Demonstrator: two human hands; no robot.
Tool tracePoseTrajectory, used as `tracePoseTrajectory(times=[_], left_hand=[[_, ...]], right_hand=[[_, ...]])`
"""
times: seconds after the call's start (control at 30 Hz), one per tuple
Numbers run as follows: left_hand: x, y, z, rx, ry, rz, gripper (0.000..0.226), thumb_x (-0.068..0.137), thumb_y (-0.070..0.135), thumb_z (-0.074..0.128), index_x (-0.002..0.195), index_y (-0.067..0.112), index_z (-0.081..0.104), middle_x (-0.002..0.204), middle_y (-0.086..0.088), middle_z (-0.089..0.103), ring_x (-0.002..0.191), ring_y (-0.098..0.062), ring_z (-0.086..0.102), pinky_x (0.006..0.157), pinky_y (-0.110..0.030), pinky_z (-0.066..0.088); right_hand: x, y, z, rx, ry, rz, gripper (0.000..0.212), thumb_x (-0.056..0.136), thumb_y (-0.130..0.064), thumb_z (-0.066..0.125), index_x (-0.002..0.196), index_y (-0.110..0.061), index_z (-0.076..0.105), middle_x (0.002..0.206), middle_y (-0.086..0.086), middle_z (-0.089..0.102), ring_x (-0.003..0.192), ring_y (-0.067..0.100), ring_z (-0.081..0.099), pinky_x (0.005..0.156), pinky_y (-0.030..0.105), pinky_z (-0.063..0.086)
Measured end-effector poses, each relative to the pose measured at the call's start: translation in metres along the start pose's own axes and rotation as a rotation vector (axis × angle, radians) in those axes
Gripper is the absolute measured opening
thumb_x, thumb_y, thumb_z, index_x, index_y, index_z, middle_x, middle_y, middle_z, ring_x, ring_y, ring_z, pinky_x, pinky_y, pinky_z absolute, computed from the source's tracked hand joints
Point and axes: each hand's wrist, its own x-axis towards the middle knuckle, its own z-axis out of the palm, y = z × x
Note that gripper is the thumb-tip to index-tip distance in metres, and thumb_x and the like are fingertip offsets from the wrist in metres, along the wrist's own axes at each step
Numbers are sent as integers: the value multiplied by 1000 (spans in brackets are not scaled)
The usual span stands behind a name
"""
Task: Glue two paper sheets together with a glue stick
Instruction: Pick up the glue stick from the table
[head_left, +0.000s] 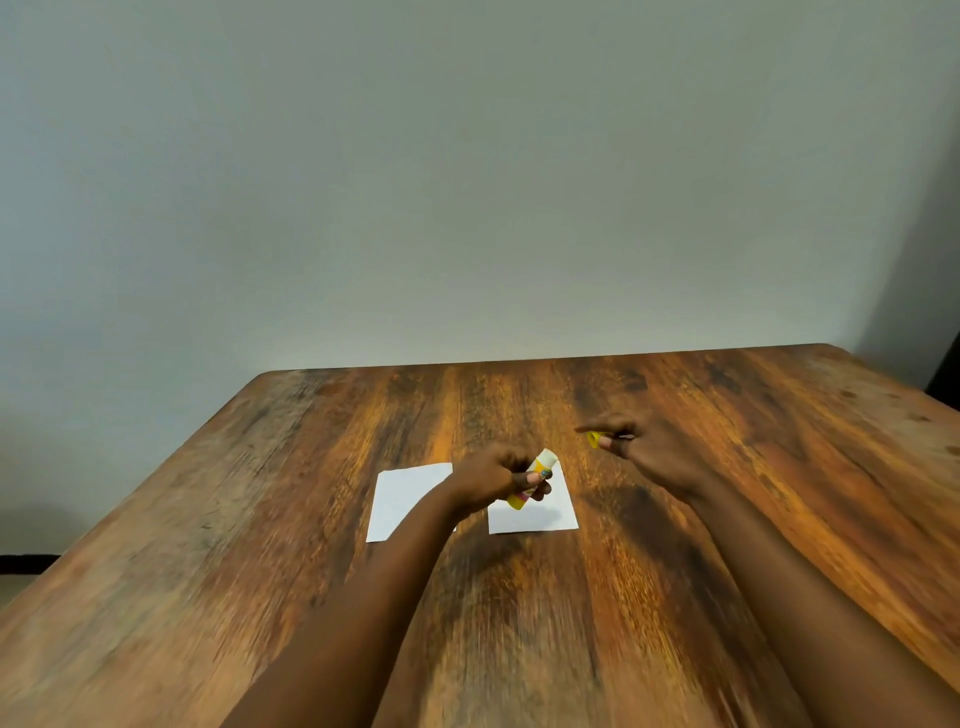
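While the left hand (488, 475) curls its fingers round the glue stick (544, 465), the stick's long axis tilts up and away. Its bare white tip pokes past the fingertips, above the right paper sheet (550, 514). The left paper sheet (405, 493) lies beside that wrist. The right hand (649, 452) pinches the yellow cap (593, 439), well apart.

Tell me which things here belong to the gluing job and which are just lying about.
For the job: glue stick, uncapped, gripped in the left hand; yellow cap, held by the right hand; left paper sheet and right paper sheet, flat on the wooden table.
Just there: plain wall behind; dark object past the table's far right corner, too cut off to identify.
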Motion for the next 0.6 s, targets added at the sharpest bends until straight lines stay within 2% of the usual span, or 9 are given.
tracePoseTrajectory(times=[0.07,0.13,0.2,0.27,0.37,0.43,0.53,0.6], left_hand=[[0,-1,7,-36,25,2,29,97,11,47,118,-6,58,122,-21,64,103,-21,63,77,-16,50],[2,0,12,-86,72,27,28,96,11,48,118,-3,57,123,-20,63,104,-22,62,81,-20,51],[2,1,16,-143,138,42,28,94,12,52,119,-1,58,121,-20,63,105,-27,63,88,-29,51],[3,2,18,-170,200,50,27,92,14,56,116,2,59,119,-19,64,101,-25,63,86,-28,51],[5,3,19,-205,287,42,32,89,17,61,119,4,59,120,-16,64,101,-21,61,90,-30,50],[5,3,19,-279,340,31,37,88,18,63,122,5,58,121,-14,64,104,-21,62,92,-32,50],[5,4,18,-384,395,29,38,88,14,63,124,6,58,123,-11,64,104,-19,62,90,-28,50],[4,4,17,-398,433,22,38,86,13,65,123,6,60,124,-11,64,109,-23,62,96,-33,49]], right_hand=[[-4,14,5,63,37,76,26,92,-6,53,113,-11,67,110,0,63,93,9,54,69,13,42],[-9,28,12,159,110,155,23,91,-6,54,110,-10,67,108,12,66,85,15,56,69,24,44],[-14,40,17,239,195,255,18,90,-8,57,106,-15,62,104,15,64,83,19,60,68,32,50],[-18,51,20,224,222,319,19,89,-13,60,107,-14,53,102,14,63,88,29,62,75,45,53],[-23,61,23,34,190,323,23,89,-12,60,106,-10,46,105,16,64,95,33,61,84,45,48],[-25,66,26,-6,166,333,25,88,-8,59,109,-10,45,112,15,63,101,32,59,88,47,48],[-24,67,28,-129,126,336,37,86,-5,61,120,-14,48,126,11,57,110,26,54,86,34,42],[-22,66,28,-178,121,341,44,84,-2,63,125,-10,49,131,12,53,118,28,50,93,36,40]])
